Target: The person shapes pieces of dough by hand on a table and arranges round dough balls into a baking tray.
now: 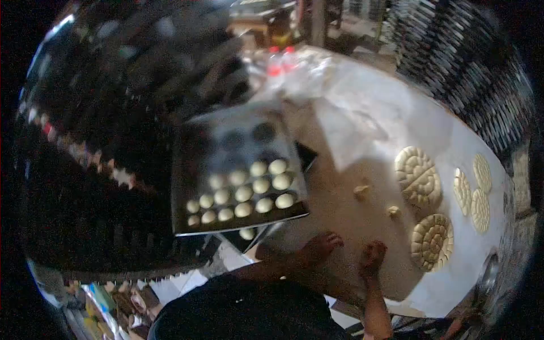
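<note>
My left hand (324, 247) is low over the near side of the table, its fingers loosely apart, with nothing visible in it. To its right, my right hand (372, 259) has its fingers curled in; whatever may be under them is hidden. Two small lumps of dough lie beyond the hands: a larger lump (361, 192) and a smaller lump (393, 212). Right of these are two big round slabs of dough cut into segments, a far slab (418, 177) and a near slab (432, 242). Both hands are apart from them.
A dark tray (238, 225) with rows of pale dough balls stands at the left, over another tray edge. Smaller patterned dough pieces (480, 211) lie at the table's right edge. Red-capped bottles (281, 62) stand at the far end of the pale table (362, 127).
</note>
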{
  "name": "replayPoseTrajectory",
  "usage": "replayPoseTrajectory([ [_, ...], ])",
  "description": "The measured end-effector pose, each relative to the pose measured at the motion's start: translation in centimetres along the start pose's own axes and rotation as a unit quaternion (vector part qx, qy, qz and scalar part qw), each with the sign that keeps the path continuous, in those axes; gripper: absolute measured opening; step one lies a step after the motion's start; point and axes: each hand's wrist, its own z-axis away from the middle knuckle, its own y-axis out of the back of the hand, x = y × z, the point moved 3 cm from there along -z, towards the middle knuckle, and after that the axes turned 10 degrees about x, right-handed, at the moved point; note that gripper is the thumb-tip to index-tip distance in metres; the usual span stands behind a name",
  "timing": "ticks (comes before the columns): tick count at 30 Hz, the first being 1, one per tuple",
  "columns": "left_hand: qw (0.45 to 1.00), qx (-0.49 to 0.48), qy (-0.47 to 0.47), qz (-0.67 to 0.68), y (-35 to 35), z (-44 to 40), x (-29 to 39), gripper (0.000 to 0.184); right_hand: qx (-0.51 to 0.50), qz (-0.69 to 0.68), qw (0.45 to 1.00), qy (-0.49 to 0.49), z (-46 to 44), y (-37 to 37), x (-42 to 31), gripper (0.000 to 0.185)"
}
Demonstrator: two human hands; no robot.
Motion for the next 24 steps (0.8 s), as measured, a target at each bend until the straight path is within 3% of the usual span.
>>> replayPoseTrajectory([
  [1,1.0,-0.004,0.0,0.026,1.7,1.4,0.7,0.032,-0.01,0.058,0.987,0.148,2.0,-0.1,0.4,0.016],
  [2,0.998,-0.011,0.016,0.054,3.6,2.7,1.4,0.033,-0.099,0.089,0.988,0.081,0.3,3.1,-0.6,0.018],
  [4,0.99,-0.021,0.081,0.11,8.8,5.0,2.0,0.036,-0.195,-0.003,0.961,-0.197,-0.4,6.3,1.7,0.021],
  [5,0.983,-0.025,0.119,0.135,11.8,5.9,2.2,0.037,-0.186,-0.122,0.888,-0.403,-0.9,7.1,3.6,0.022],
  [6,0.971,-0.025,0.172,0.163,15.2,6.9,2.0,0.039,-0.219,-0.09,0.865,-0.442,-1.4,8.0,4.9,0.025],
  [8,0.912,0.011,0.324,0.252,23.1,9.2,0.0,0.041,-0.268,-0.098,0.86,-0.422,-8.0,8.6,-3.3,0.032],
  [9,0.89,0.056,0.379,0.246,27.0,10.5,-1.3,0.043,-0.263,-0.16,0.87,-0.385,-11.1,8.0,-8.6,0.036],
  [10,0.965,0.07,0.21,-0.144,32.9,10.8,-0.8,0.041,-0.21,-0.304,0.859,-0.354,-13.9,7.5,-16.0,0.034],
  [11,0.932,0.035,0.22,-0.287,35.6,12.9,-3.0,0.043,-0.172,-0.449,0.818,-0.315,-16.6,7.1,-23.5,0.033],
  [12,0.893,-0.053,0.291,-0.339,37.7,14.3,-5.1,0.04,-0.237,-0.41,0.848,-0.237,-18.5,6.0,-28.5,0.032],
  [13,0.877,0.026,0.254,-0.406,38.3,16.6,-8.8,0.037,-0.239,-0.373,0.893,-0.078,-19.6,4.6,-33.2,0.034],
  [14,0.848,-0.043,0.308,-0.429,38.6,18.2,-10.9,0.035,-0.275,-0.531,0.792,-0.119,-18.7,1.6,-36.2,0.037],
  [15,0.847,-0.042,0.308,-0.43,38.5,19.1,-12.0,0.035,-0.245,-0.481,0.842,0.001,-21.9,3.5,-42.6,0.04],
  [16,0.845,-0.065,0.326,-0.419,38.2,20.0,-13.0,0.032,-0.187,-0.466,0.853,0.142,-23.6,2.1,-46.1,0.037],
  [18,0.843,-0.086,0.339,-0.408,38.5,19.9,-13.1,0.03,-0.207,-0.482,0.831,0.185,-22.8,-5.8,-50.1,0.036],
  [19,0.835,-0.113,0.423,-0.333,39.1,19.3,-12.5,0.029,-0.232,-0.457,0.832,0.212,-22.2,-8.8,-51.3,0.036],
  [20,0.818,-0.143,0.497,-0.253,39.4,18.6,-12.0,0.028,-0.276,-0.378,0.852,0.236,-20.9,-10.8,-51.9,0.034],
  [21,0.815,-0.141,0.506,-0.245,40.2,17.6,-11.2,0.03,-0.317,-0.294,0.866,0.252,-20.3,-11.9,-51.9,0.032],
  [22,0.816,-0.145,0.508,-0.238,40.6,17.1,-10.7,0.033,-0.282,-0.291,0.878,0.256,-20.0,-11.1,-51.5,0.032],
  [24,0.882,0.074,0.375,-0.276,40.2,18.8,-10.3,0.049,-0.158,-0.306,0.892,0.292,-19.1,-8.9,-47.3,0.028],
])
